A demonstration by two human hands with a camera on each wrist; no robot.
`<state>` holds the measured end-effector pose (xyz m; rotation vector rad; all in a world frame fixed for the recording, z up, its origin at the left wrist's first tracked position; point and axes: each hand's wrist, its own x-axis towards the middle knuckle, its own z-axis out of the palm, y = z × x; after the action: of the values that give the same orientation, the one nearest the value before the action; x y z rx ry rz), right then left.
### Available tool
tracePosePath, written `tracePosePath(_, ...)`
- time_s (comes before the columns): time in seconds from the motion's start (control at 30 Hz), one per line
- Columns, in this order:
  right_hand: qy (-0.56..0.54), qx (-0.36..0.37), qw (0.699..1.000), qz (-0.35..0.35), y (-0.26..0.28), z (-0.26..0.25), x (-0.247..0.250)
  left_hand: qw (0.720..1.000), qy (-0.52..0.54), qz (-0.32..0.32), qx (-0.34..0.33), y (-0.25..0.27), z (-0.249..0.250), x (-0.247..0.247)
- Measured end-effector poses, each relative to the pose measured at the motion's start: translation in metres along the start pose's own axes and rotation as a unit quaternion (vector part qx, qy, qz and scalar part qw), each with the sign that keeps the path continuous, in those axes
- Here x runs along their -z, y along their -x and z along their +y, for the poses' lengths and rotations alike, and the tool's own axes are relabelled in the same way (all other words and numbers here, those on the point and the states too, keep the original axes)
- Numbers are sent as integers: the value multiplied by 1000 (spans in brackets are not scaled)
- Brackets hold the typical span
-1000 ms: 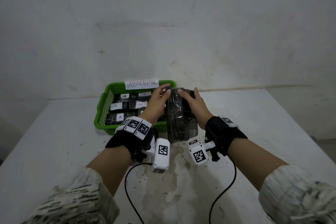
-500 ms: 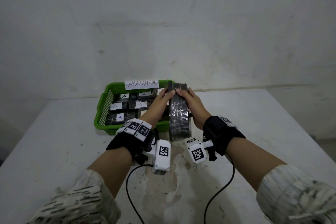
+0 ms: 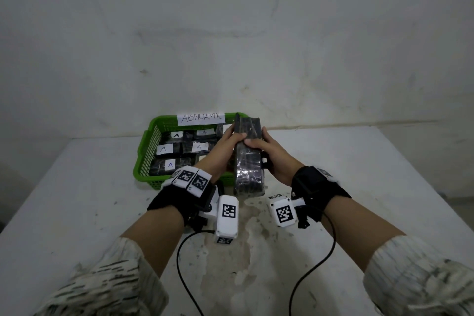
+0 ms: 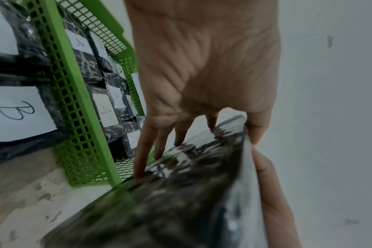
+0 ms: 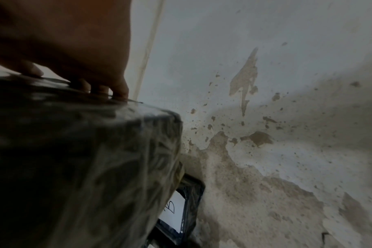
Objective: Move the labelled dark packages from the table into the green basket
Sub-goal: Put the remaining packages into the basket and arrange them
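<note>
Wrapped in glossy, crinkled black film, the brick-shaped package stands on edge between my hands, my left hand pressing straight fingers to one broad face and my right hand curled over its top edge, at the right end of the green basket. The basket's plastic mesh walls enclose flat dark packages with white "A" labels beneath a paper "ABNORMAL" sign. On the stained, flaking white bench beside the basket lies another wrapped package marked "B".
</note>
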<state>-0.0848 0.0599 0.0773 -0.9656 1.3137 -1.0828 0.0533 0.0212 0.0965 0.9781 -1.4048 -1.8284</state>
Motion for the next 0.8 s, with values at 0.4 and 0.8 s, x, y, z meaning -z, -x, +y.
tracePosePath(0.4,-28,-11,999,-20,2,6,5,1000,8,-5,2,2,-7,2)
tracePosePath(0.8,-77,-16,997,13,2,4,1,996,67,51,-20,3,-12,3)
